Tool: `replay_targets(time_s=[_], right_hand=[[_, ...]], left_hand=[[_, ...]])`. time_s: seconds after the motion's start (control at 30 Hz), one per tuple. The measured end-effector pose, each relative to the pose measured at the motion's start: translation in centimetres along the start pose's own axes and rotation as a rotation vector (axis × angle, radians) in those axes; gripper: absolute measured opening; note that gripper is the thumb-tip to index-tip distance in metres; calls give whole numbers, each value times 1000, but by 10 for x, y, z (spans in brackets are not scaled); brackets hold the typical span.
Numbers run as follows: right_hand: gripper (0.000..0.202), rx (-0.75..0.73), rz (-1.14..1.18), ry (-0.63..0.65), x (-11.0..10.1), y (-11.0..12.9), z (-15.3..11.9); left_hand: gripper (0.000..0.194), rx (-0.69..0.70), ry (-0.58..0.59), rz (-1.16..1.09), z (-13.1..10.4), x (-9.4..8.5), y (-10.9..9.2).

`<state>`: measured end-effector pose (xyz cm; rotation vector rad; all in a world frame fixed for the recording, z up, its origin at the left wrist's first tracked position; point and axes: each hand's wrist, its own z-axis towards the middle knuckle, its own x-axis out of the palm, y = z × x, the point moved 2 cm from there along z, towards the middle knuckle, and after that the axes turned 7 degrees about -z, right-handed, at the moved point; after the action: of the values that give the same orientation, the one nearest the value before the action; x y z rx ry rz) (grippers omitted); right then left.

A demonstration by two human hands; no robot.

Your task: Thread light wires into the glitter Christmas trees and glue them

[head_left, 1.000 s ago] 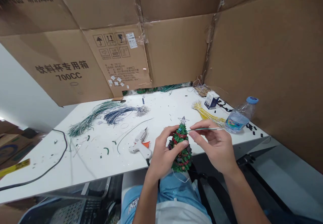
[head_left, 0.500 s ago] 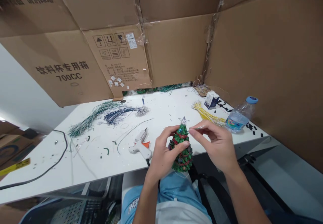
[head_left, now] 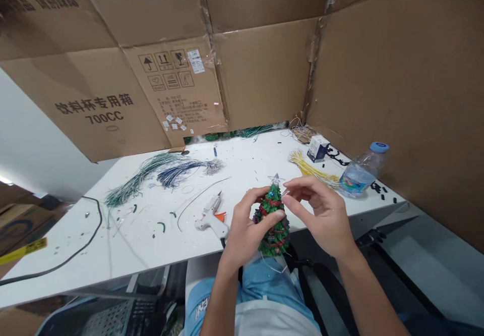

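A small green Christmas tree (head_left: 275,232) with red garlands and a clear star (head_left: 276,178) on top is held upright over the table's front edge. My left hand (head_left: 251,225) wraps round its left side, thumb across the front. Close to the tree's upper right, my right hand (head_left: 319,210) has thumb and forefinger nearly together around a thin, clear or whitish piece (head_left: 286,192), too small to make out fully. A thin pale wire (head_left: 273,268) hangs below the tree's base.
A glue gun (head_left: 212,220) lies left of my hands on the white table (head_left: 151,247). Green wires (head_left: 132,187), blue wires (head_left: 176,174) and yellow wires (head_left: 312,170) lie further back. A bottle (head_left: 359,174) and a small box (head_left: 318,148) are at right; cardboard (head_left: 264,73) stands behind.
The fingers of my right hand have shifted slightly and the thin piece now sits nearer the tree. More of the pale wire shows under the base. My left hand keeps its hold.
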<state>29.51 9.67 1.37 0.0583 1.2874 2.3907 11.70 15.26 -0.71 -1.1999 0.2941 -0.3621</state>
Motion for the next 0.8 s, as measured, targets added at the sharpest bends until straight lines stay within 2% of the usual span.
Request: replay_targets(time_s=[0.13,0.4,0.8], right_hand=[[9,-66,-6,-11,-3,2,0],[8,-65,-72,7,-7,1,2],[19,-200,-214,3,-4,10,3]], left_hand=[[43,14,9,13,1,1,-1],[43,29,2,27,0,2,1],[41,41,-41,27,-1,1,0]])
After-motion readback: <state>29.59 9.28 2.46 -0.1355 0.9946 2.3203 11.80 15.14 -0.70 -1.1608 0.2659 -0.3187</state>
